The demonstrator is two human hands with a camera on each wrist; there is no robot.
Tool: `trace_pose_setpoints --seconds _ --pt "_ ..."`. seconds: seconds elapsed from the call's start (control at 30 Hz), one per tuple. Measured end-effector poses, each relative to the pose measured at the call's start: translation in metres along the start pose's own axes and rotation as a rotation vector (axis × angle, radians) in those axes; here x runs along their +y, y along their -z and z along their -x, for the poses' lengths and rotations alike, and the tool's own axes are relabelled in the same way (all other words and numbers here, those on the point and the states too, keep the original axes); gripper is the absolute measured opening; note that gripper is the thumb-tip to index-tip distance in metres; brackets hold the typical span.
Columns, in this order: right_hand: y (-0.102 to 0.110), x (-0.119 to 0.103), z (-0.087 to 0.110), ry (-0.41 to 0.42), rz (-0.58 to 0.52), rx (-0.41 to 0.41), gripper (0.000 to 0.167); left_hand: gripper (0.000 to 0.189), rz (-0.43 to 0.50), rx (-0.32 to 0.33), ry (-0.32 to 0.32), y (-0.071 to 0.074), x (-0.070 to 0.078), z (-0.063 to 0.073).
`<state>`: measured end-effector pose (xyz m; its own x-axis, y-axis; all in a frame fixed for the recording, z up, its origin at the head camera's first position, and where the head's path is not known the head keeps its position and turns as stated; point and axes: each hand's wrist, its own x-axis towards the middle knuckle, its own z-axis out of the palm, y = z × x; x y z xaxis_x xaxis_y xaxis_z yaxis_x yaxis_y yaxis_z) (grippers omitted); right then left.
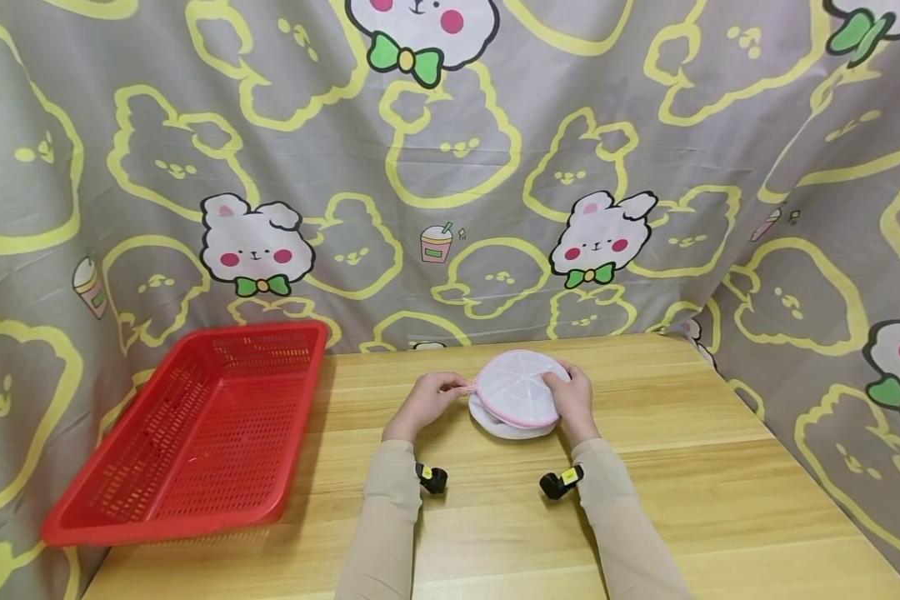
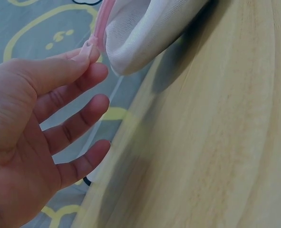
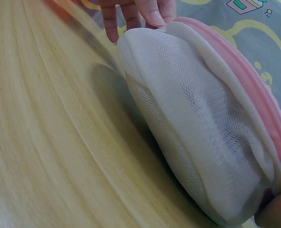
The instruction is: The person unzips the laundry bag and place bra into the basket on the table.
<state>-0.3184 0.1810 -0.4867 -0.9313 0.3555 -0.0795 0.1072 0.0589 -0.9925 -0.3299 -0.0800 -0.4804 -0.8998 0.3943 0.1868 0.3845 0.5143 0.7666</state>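
Observation:
A round white mesh laundry bag (image 1: 516, 385) with a pink zipper (image 3: 247, 76) around its top is held over the far middle of the table. My left hand (image 1: 426, 403) pinches the pink zipper pull (image 2: 89, 50) between thumb and index finger, its other fingers spread loosely. On the opposite side, my right hand (image 1: 576, 402) grips the bag's edge, thumb on top and fingers underneath, mostly hidden by the bag. The mesh side bulges below the zipper in the right wrist view.
A red perforated plastic basket (image 1: 225, 442) stands at the left of the wooden table (image 1: 720, 500). A grey patterned curtain (image 1: 480, 167) hangs behind the table's far edge and along both sides.

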Motion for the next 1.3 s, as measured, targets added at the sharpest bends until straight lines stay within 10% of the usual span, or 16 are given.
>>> trace_pose_setpoints --seconds 1.3 --pt "0.0017 -0.0015 0.0015 -0.020 -0.028 0.013 0.050 0.013 0.132 -0.094 0.036 0.0010 0.0053 0.0031"
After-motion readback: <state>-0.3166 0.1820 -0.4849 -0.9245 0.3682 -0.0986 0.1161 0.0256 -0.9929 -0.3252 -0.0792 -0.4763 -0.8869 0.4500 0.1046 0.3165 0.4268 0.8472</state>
